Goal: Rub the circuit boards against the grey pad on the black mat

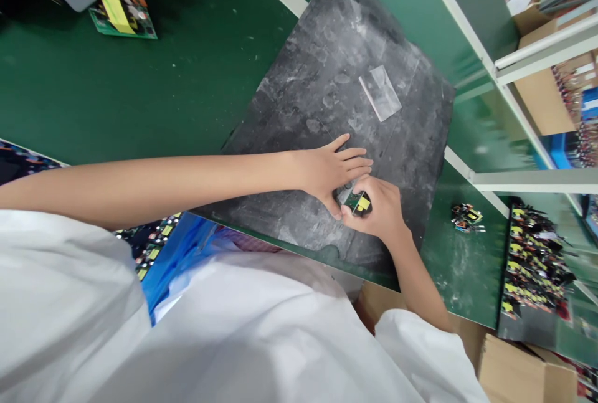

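Over the dark grey mat (308,79), my right hand (380,207) is closed around a small green circuit board with a yellow patch (359,203), its thumb and forefinger at the board's edges. My left hand (327,170) lies just left of it with the fingers spread, its fingertips close to my right hand and its thumb near the board's left edge. Something clear, perhaps a plastic piece, shows between the hands; its outline is unclear. Farther up the mat lies a flat clear plastic bag (380,93).
Boards with yellow tape (122,15) sit at the upper left of the green table (196,66). A small cluster of parts (467,217) lies right of the mat, beside a tray of many boards (535,260). White rails (481,54) cross the right side; a cardboard box (523,369) stands below.
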`<action>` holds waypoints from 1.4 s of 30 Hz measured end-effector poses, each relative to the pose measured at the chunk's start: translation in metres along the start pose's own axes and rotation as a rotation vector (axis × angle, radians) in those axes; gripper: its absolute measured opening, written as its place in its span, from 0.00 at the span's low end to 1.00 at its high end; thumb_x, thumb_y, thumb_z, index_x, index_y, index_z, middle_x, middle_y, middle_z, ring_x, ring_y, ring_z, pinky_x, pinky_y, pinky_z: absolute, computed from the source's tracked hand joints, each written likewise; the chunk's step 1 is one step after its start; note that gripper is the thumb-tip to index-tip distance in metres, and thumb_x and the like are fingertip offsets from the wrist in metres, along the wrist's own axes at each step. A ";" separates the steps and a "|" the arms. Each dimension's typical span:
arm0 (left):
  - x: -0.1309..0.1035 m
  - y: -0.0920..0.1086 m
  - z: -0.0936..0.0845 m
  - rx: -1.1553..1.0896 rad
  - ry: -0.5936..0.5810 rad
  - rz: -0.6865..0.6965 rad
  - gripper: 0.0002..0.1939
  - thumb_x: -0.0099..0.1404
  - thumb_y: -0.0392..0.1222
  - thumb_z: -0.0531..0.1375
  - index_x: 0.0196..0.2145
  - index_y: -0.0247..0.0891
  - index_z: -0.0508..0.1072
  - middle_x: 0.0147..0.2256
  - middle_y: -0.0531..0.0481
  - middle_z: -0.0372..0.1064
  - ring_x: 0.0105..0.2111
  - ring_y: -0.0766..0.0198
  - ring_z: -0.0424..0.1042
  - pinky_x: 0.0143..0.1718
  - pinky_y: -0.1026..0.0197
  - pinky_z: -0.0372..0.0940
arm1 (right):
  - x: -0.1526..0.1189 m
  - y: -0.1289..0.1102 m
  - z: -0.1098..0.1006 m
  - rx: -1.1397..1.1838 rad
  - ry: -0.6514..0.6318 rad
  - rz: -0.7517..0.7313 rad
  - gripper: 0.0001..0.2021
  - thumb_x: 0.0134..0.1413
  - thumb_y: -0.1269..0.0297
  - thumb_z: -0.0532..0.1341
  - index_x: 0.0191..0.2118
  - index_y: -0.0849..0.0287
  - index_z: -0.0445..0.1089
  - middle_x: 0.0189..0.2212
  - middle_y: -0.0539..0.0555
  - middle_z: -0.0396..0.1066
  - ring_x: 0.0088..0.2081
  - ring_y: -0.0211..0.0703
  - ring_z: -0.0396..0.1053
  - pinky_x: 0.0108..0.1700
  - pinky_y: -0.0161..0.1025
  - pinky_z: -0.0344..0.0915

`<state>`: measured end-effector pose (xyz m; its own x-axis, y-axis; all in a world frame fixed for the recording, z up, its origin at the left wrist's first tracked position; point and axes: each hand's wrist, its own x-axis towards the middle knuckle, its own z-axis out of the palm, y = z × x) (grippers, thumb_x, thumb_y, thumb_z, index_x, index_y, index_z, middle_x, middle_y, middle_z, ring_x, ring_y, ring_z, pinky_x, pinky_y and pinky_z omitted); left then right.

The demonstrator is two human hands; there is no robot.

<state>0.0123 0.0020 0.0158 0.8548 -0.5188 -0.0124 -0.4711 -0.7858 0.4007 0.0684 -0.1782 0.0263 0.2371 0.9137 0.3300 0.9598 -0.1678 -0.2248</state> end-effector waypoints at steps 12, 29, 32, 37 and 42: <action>-0.001 0.002 0.000 -0.013 0.007 -0.006 0.48 0.54 0.61 0.59 0.65 0.34 0.50 0.66 0.44 0.41 0.67 0.46 0.37 0.64 0.41 0.27 | -0.001 -0.009 -0.003 0.028 -0.027 -0.030 0.10 0.42 0.61 0.60 0.31 0.54 0.57 0.22 0.47 0.65 0.24 0.40 0.64 0.27 0.36 0.60; 0.001 0.000 0.003 -0.008 0.009 0.003 0.50 0.53 0.65 0.58 0.65 0.32 0.49 0.66 0.42 0.40 0.67 0.47 0.36 0.64 0.40 0.27 | -0.002 -0.002 0.000 -0.023 0.058 0.053 0.10 0.44 0.59 0.60 0.30 0.53 0.57 0.21 0.46 0.65 0.24 0.41 0.67 0.27 0.37 0.62; 0.001 0.000 0.003 -0.008 0.005 0.006 0.50 0.53 0.64 0.58 0.65 0.31 0.49 0.66 0.42 0.41 0.67 0.46 0.36 0.64 0.40 0.28 | -0.002 -0.003 0.001 -0.039 0.057 0.061 0.11 0.44 0.59 0.60 0.31 0.53 0.57 0.21 0.47 0.65 0.24 0.42 0.67 0.27 0.37 0.61; 0.000 0.000 0.004 0.000 0.053 0.020 0.48 0.54 0.63 0.58 0.64 0.31 0.51 0.66 0.41 0.43 0.66 0.45 0.38 0.64 0.39 0.29 | -0.003 -0.006 0.000 -0.039 0.045 0.030 0.10 0.45 0.58 0.59 0.30 0.54 0.57 0.21 0.47 0.65 0.23 0.41 0.66 0.26 0.36 0.60; 0.000 0.001 0.002 0.026 -0.002 0.005 0.52 0.54 0.66 0.58 0.65 0.30 0.47 0.66 0.42 0.40 0.67 0.48 0.36 0.64 0.39 0.29 | -0.002 -0.003 0.001 -0.086 0.094 0.067 0.10 0.45 0.58 0.59 0.30 0.54 0.57 0.21 0.46 0.64 0.24 0.40 0.66 0.26 0.36 0.60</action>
<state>0.0111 0.0005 0.0144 0.8520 -0.5235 -0.0119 -0.4811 -0.7915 0.3768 0.0647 -0.1796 0.0257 0.3098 0.8614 0.4026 0.9499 -0.2617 -0.1710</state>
